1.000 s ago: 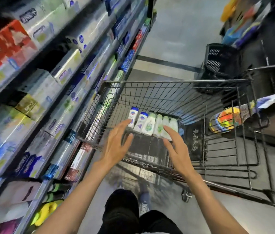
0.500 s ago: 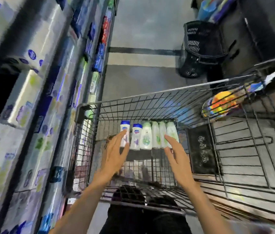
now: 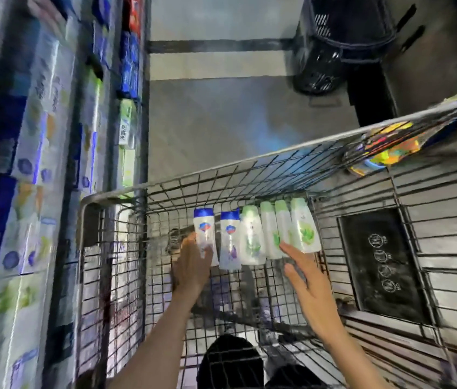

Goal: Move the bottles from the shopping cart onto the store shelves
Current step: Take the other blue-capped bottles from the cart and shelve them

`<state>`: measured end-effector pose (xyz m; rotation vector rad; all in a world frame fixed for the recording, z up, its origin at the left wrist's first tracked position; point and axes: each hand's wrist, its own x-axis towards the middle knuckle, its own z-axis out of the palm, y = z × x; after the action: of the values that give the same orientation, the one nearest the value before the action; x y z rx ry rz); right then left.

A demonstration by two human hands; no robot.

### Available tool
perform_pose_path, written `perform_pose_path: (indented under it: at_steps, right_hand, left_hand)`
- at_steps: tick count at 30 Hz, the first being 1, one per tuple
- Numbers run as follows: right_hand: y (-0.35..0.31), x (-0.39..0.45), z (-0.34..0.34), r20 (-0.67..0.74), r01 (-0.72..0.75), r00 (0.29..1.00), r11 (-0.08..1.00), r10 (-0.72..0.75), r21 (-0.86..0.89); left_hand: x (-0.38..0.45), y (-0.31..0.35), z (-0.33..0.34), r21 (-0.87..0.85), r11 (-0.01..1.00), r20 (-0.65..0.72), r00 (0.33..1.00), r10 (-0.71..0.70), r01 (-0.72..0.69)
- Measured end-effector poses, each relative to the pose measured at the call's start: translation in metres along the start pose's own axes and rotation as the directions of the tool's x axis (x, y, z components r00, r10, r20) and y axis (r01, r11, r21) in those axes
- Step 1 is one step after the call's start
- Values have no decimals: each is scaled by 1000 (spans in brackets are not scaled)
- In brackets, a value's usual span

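Note:
Several white bottles lie side by side in the wire shopping cart (image 3: pixel 249 169): two with blue caps (image 3: pixel 230 240) on the left and several with green caps (image 3: pixel 301 228) on the right. My left hand (image 3: pixel 192 265) reaches into the cart, its thumb and fingers touching the lower end of the leftmost blue-capped bottle (image 3: pixel 205 231). Beside the bottom of the rightmost green-capped bottle is my right hand (image 3: pixel 304 272), fingers straight and spread, fingertips just at its lower edge.
Store shelves (image 3: pixel 39 164) packed with boxed goods run along the left, close to the cart's side. A black plastic basket (image 3: pixel 342 40) stands on the grey floor ahead. A colourful package (image 3: pixel 384 147) sits beyond the cart's right rim. My dark-clothed knees show below.
Both hands have moved forward and down into the cart, from hovering near the bottles to touching their lower ends. The view has tilted downward and closer to the cart.

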<state>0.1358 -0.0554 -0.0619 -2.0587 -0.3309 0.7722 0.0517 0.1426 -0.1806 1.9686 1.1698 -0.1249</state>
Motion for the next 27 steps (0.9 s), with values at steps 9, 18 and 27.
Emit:
perform_pose_path:
  at_steps: [9,18,27]
  right_hand:
    - [57,46,35,20,-136,991,990,135,37]
    - [70,93,108,20,-252,967,964,255,-83]
    - [67,129,165,-169,-380,925,858,342,-346]
  left_hand:
    - [47,-13,44,-23,983,-9,984,-180,180]
    - [26,-12,8,-24,940,-86,936,-342,341]
    - [7,-29,-34,-436,769,185,883,-432,468]
